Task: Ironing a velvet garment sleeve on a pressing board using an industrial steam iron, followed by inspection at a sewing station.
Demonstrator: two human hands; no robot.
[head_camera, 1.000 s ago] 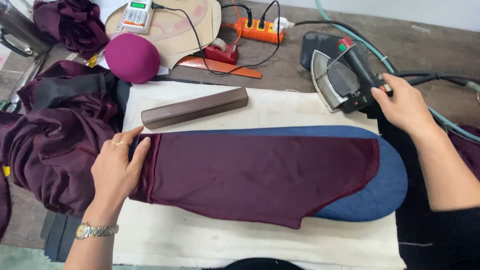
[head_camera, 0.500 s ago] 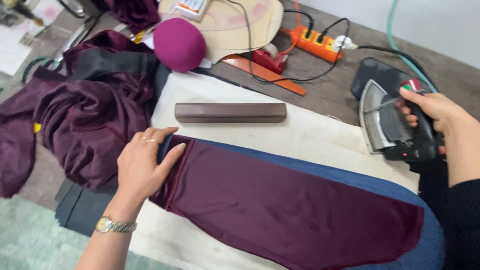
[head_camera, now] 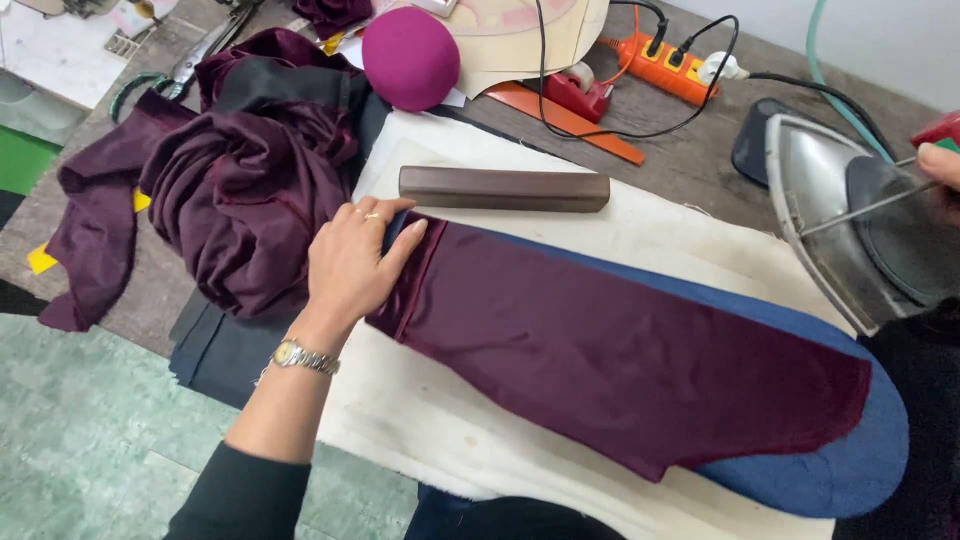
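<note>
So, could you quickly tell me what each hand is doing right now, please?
Left hand: open, pressed flat on the maroon cloth.
Right hand: mostly out of frame, by the iron; grip cannot be told.

Open passage is left across the maroon cloth [head_camera: 620, 350], hemmed by wooden block [head_camera: 505, 189], bunched fabric [head_camera: 240, 180] and iron [head_camera: 850, 235].

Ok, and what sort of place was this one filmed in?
Most likely a tailoring or garment workshop. A steam iron is lifted beside a maroon fabric piece spread over a blue pressing board, and a heap of maroon garments lies on the worktable.
</note>
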